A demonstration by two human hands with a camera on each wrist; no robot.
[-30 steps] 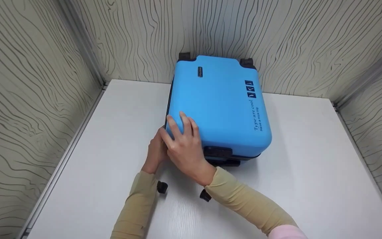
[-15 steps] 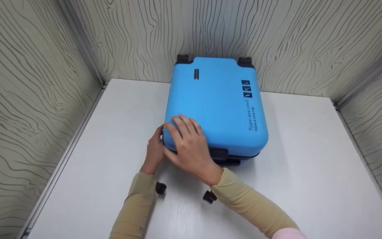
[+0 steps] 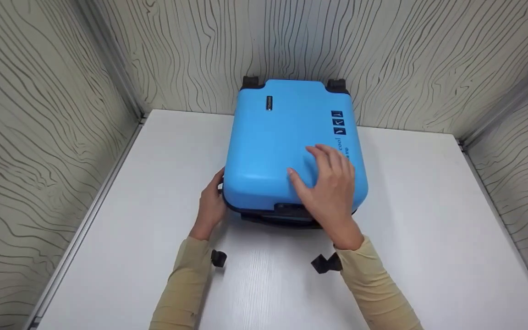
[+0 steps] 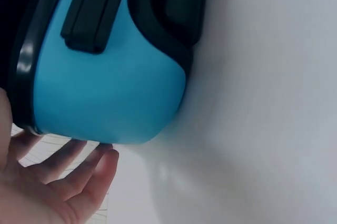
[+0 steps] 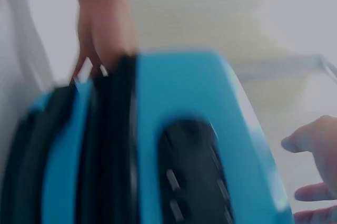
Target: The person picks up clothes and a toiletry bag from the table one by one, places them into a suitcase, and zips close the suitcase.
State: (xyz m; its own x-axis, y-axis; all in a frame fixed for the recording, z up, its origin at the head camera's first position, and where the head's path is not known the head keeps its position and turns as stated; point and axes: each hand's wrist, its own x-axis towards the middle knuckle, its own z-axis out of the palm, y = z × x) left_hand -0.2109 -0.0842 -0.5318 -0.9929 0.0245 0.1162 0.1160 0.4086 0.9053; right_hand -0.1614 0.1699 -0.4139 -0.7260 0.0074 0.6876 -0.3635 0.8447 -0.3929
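Note:
A bright blue hard-shell suitcase (image 3: 287,137) lies flat, its wheels towards the back wall and its black handle (image 3: 282,221) side facing me. My left hand (image 3: 211,204) is at its near left corner. In the left wrist view the left hand's fingers (image 4: 97,182) lie fairly straight along the suitcase's side. My right hand (image 3: 330,192) is over the near right part of the lid, fingers spread and slightly bent, holding nothing. The right wrist view shows the right hand (image 5: 321,166) apart from the shell, with a black lock panel (image 5: 192,166) on the near side.
The suitcase lies on a white tabletop (image 3: 163,183). Wood-grain patterned panels (image 3: 190,50) stand at the back and both sides. Small black wrist mounts (image 3: 218,258) show at both wrists. Metal rails (image 3: 94,206) run along the table's sides.
My right hand has left the suitcase's near left corner and moved right over the lid. The suitcase has turned and shifted slightly left. My left hand stays at the left side.

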